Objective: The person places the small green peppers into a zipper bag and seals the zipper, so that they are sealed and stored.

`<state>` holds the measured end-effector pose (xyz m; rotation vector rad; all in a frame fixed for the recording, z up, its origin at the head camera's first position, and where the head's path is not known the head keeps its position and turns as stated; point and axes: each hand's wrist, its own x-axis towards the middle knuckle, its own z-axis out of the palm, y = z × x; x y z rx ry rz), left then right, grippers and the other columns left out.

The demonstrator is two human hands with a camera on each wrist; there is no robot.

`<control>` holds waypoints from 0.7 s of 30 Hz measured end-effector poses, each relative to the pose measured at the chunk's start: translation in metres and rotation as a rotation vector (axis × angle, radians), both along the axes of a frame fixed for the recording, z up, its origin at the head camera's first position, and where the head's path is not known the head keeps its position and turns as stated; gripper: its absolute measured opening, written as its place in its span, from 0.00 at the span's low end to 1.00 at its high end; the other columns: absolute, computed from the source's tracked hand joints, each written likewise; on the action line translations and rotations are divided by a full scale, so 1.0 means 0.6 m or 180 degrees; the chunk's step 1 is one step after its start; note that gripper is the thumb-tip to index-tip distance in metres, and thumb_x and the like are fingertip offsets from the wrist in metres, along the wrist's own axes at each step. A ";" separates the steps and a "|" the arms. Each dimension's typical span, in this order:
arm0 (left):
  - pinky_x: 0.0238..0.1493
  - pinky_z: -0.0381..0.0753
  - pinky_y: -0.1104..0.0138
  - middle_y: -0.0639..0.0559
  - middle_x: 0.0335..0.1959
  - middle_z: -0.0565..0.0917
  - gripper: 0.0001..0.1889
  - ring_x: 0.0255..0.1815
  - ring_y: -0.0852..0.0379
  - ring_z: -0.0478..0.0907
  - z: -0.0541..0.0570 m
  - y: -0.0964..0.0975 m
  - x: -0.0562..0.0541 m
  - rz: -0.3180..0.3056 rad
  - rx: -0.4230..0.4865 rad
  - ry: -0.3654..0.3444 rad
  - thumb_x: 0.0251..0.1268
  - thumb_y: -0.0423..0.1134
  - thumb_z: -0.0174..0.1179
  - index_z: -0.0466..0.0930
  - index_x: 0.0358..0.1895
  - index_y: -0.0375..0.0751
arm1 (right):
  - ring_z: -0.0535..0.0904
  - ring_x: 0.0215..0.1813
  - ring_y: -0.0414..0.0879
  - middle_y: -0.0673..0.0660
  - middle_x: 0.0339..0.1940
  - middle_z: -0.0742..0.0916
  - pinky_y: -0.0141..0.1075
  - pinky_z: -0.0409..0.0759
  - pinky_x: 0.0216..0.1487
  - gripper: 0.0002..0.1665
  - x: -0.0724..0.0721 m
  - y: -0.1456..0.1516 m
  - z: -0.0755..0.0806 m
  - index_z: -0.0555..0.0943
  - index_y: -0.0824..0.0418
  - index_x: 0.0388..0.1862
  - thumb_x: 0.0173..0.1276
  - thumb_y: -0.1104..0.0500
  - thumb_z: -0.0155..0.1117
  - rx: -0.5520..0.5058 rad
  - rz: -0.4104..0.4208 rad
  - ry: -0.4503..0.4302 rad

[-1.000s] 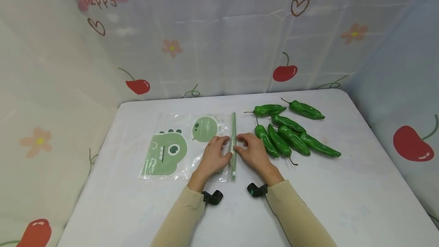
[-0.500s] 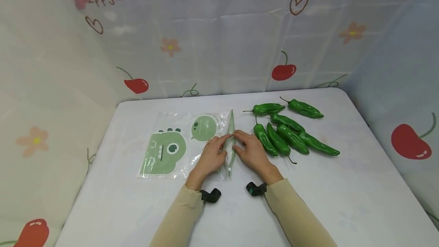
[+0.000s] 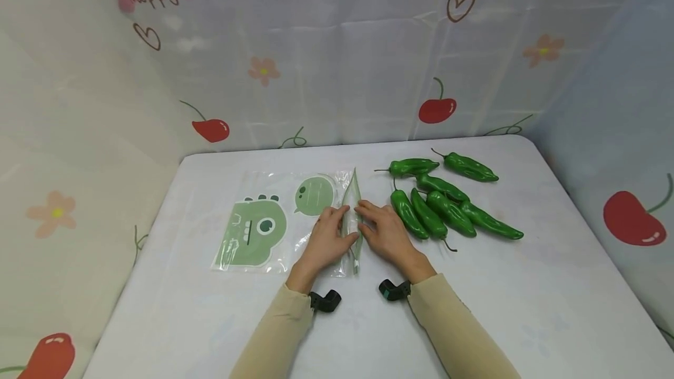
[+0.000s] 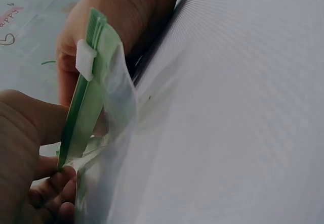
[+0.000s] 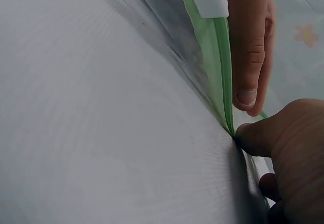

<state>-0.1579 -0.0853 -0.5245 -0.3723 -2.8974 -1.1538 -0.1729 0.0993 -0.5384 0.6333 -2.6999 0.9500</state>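
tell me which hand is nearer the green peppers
Right. The right hand is at the green bag edge, just left of the green peppers; the left hand is farther left, across that edge.

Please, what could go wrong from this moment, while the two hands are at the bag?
1. The green edges of the bag look parted between the left hand and the right hand; the thin plastic might slip away and fall together.
2. The right hand is close beside the nearest green pepper, so a wide movement could push it.
3. The white slider sits near one end; it might catch if pulled crookedly.
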 end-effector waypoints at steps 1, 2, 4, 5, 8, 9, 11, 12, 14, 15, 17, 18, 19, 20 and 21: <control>0.42 0.72 0.63 0.47 0.45 0.74 0.35 0.38 0.56 0.71 0.002 0.000 0.001 -0.0007 0.0024 0.0018 0.62 0.44 0.70 0.72 0.72 0.36 | 0.80 0.46 0.54 0.55 0.69 0.83 0.47 0.78 0.49 0.24 0.000 0.000 0.000 0.84 0.59 0.64 0.69 0.59 0.71 0.0010 -0.0003 -0.0010; 0.41 0.72 0.63 0.47 0.46 0.75 0.36 0.37 0.56 0.71 0.004 0.000 0.001 -0.0008 0.0037 0.0039 0.62 0.44 0.71 0.73 0.72 0.36 | 0.80 0.46 0.54 0.55 0.69 0.83 0.47 0.78 0.49 0.23 0.000 0.000 0.001 0.85 0.59 0.63 0.69 0.59 0.71 0.0018 -0.0008 -0.0024; 0.40 0.72 0.64 0.45 0.48 0.75 0.36 0.36 0.57 0.71 0.006 -0.001 0.001 0.0012 0.0037 0.0073 0.60 0.43 0.73 0.73 0.72 0.35 | 0.80 0.46 0.54 0.56 0.69 0.83 0.47 0.78 0.50 0.23 0.000 -0.001 0.001 0.85 0.59 0.63 0.70 0.59 0.71 0.0033 -0.0012 -0.0054; 0.40 0.73 0.64 0.45 0.49 0.76 0.36 0.36 0.57 0.71 0.007 -0.001 0.001 0.0035 0.0038 0.0090 0.60 0.42 0.73 0.73 0.71 0.35 | 0.79 0.47 0.54 0.56 0.69 0.83 0.48 0.78 0.51 0.23 0.000 -0.001 0.002 0.85 0.59 0.63 0.70 0.59 0.71 0.0035 -0.0015 -0.0075; 0.42 0.74 0.65 0.44 0.51 0.76 0.37 0.37 0.57 0.71 0.009 -0.001 -0.001 0.0136 0.0043 0.0136 0.57 0.40 0.76 0.75 0.70 0.35 | 0.80 0.47 0.54 0.57 0.68 0.83 0.48 0.78 0.52 0.23 -0.001 -0.002 0.005 0.85 0.60 0.62 0.70 0.58 0.71 0.0061 -0.0010 -0.0087; 0.42 0.74 0.65 0.43 0.51 0.76 0.37 0.37 0.57 0.71 0.010 -0.002 -0.002 0.0170 0.0059 0.0140 0.57 0.40 0.77 0.75 0.70 0.35 | 0.80 0.48 0.55 0.57 0.68 0.83 0.48 0.78 0.52 0.23 -0.002 -0.003 0.005 0.85 0.60 0.62 0.70 0.58 0.71 0.0064 -0.0003 -0.0086; 0.42 0.74 0.65 0.43 0.51 0.76 0.37 0.38 0.57 0.71 0.012 -0.001 -0.002 0.0226 0.0097 0.0135 0.56 0.39 0.78 0.75 0.70 0.35 | 0.79 0.47 0.55 0.57 0.69 0.83 0.48 0.77 0.52 0.22 -0.003 -0.003 0.005 0.85 0.60 0.62 0.70 0.59 0.71 0.0066 0.0011 -0.0079; 0.42 0.74 0.65 0.43 0.51 0.76 0.37 0.38 0.57 0.72 0.013 -0.001 -0.002 0.0247 0.0115 0.0130 0.55 0.38 0.78 0.75 0.70 0.35 | 0.79 0.47 0.55 0.57 0.69 0.83 0.48 0.77 0.52 0.22 -0.004 -0.003 0.005 0.85 0.60 0.62 0.70 0.59 0.71 0.0067 0.0019 -0.0074; 0.42 0.74 0.65 0.43 0.52 0.76 0.37 0.38 0.56 0.72 0.016 0.000 -0.002 0.0278 0.0146 0.0120 0.55 0.38 0.78 0.76 0.70 0.36 | 0.79 0.47 0.55 0.57 0.68 0.83 0.48 0.77 0.51 0.22 -0.005 -0.003 0.005 0.85 0.61 0.62 0.70 0.59 0.71 0.0072 0.0033 -0.0049; 0.42 0.75 0.64 0.42 0.52 0.76 0.37 0.37 0.56 0.72 0.017 0.000 -0.002 0.0292 0.0148 0.0133 0.54 0.37 0.78 0.76 0.70 0.35 | 0.79 0.46 0.54 0.57 0.68 0.83 0.47 0.77 0.51 0.22 -0.005 -0.002 0.005 0.85 0.61 0.61 0.70 0.59 0.71 0.0078 0.0039 -0.0037; 0.43 0.75 0.63 0.42 0.52 0.76 0.36 0.38 0.55 0.73 0.018 0.001 -0.001 0.0339 0.0151 0.0143 0.54 0.34 0.77 0.76 0.69 0.36 | 0.79 0.46 0.54 0.57 0.67 0.84 0.47 0.77 0.50 0.21 -0.005 -0.002 0.004 0.85 0.61 0.61 0.70 0.59 0.71 0.0088 0.0050 -0.0015; 0.43 0.76 0.62 0.41 0.52 0.76 0.35 0.38 0.54 0.73 0.019 0.001 -0.001 0.0359 0.0154 0.0168 0.54 0.33 0.76 0.77 0.69 0.35 | 0.79 0.46 0.54 0.57 0.67 0.84 0.47 0.77 0.50 0.21 -0.005 -0.002 0.003 0.86 0.61 0.61 0.70 0.59 0.71 0.0094 0.0052 -0.0009; 0.44 0.76 0.61 0.41 0.52 0.76 0.34 0.38 0.54 0.74 0.019 0.002 0.000 0.0378 0.0150 0.0195 0.54 0.31 0.74 0.77 0.68 0.35 | 0.79 0.46 0.54 0.57 0.67 0.84 0.46 0.77 0.50 0.21 -0.005 -0.002 0.003 0.86 0.61 0.60 0.70 0.59 0.71 0.0099 0.0056 -0.0003; 0.45 0.77 0.60 0.41 0.52 0.77 0.34 0.38 0.53 0.74 0.019 0.002 0.000 0.0394 0.0147 0.0222 0.54 0.29 0.73 0.78 0.68 0.35 | 0.79 0.46 0.54 0.57 0.66 0.84 0.46 0.77 0.50 0.21 -0.005 -0.002 0.002 0.86 0.62 0.60 0.70 0.59 0.71 0.0101 0.0059 0.0002; 0.46 0.77 0.60 0.40 0.52 0.77 0.33 0.39 0.53 0.74 0.018 0.002 0.000 0.0407 0.0142 0.0240 0.54 0.28 0.71 0.78 0.68 0.35 | 0.79 0.46 0.54 0.57 0.66 0.85 0.46 0.77 0.50 0.21 -0.005 -0.001 0.001 0.86 0.61 0.60 0.70 0.60 0.71 0.0098 0.0060 -0.0006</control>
